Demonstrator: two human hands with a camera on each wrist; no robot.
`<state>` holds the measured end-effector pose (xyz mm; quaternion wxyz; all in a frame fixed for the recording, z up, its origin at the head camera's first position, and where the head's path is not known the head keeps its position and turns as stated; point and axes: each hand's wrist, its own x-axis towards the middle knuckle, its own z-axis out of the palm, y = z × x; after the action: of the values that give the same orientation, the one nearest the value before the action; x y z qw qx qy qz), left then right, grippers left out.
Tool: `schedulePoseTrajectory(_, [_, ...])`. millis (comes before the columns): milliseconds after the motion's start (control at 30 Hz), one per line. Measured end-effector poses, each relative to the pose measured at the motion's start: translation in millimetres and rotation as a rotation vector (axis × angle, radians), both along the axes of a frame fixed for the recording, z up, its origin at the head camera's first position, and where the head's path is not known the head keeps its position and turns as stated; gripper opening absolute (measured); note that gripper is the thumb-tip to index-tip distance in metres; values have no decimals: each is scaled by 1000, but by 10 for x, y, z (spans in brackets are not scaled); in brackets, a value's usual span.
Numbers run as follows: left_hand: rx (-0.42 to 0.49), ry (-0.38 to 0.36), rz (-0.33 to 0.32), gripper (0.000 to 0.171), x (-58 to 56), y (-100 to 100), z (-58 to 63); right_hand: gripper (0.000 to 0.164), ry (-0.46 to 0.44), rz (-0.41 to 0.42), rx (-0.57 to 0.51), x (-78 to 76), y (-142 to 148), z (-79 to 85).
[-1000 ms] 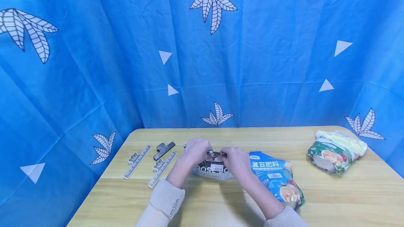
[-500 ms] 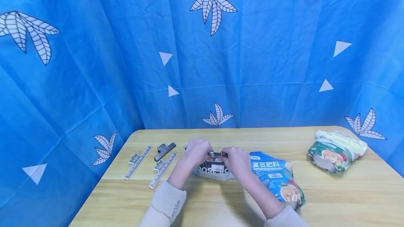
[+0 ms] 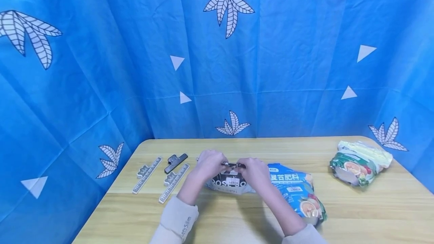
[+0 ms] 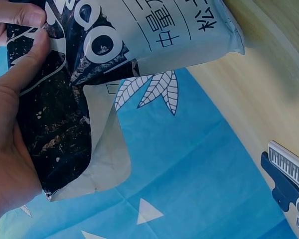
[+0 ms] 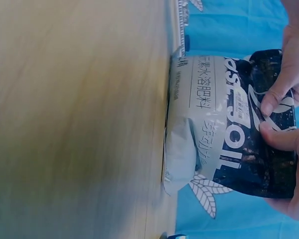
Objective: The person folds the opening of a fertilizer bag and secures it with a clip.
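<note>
A black and pale grey plastic bag (image 3: 228, 188) with large white lettering stands on the table in the head view. My left hand (image 3: 211, 162) pinches its top edge on the left side. On the right side, close by, my right hand (image 3: 255, 171) pinches the same edge. In the right wrist view, both thumbs press on the black upper part of the bag (image 5: 234, 119), near each other. The left wrist view has the bag's black side corner (image 4: 60, 144) jutting out past my left hand, with a pale back layer behind it. Fingers behind the bag are hidden.
Left of the bag lie two long piano-key clips (image 3: 173, 183) and a black clip (image 3: 177, 162). A blue bag (image 3: 288, 182) lies beside my right forearm. Farther right is a green and cream bag (image 3: 359, 165). A blue curtain (image 3: 291, 55) hangs behind the table (image 3: 373, 214).
Both hands stay nearly in place on the bag's top edge. Between them the edge looks flatter, and more of the black front shows. The other bags and the clips have not moved.
</note>
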<state>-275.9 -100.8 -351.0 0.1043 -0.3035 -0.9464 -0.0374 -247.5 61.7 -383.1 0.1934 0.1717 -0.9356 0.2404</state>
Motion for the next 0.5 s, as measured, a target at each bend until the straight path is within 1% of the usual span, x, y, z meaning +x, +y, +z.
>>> schedulePoseTrajectory(133, [22,-19,-12,16,0,-4,-1,8,-1,31,-5,-1,20,11])
schedulePoseTrajectory(200, [40,-43,-14,19,14,-4,17,7,-13,44,-6,-5,27,25])
schedulePoseTrajectory(267, [64,-64,-28,21,38,-14,34,7,-41,62,-16,-7,38,39])
schedulePoseTrajectory(367, [119,-107,-55,23,88,-54,47,12,-99,87,-23,-4,57,63])
schedulePoseTrajectory(433, [144,-116,-79,23,113,-85,41,16,-133,106,-32,5,72,80])
schedulePoseTrajectory(500, [157,-116,-97,23,129,-107,31,19,-150,107,-29,19,83,100])
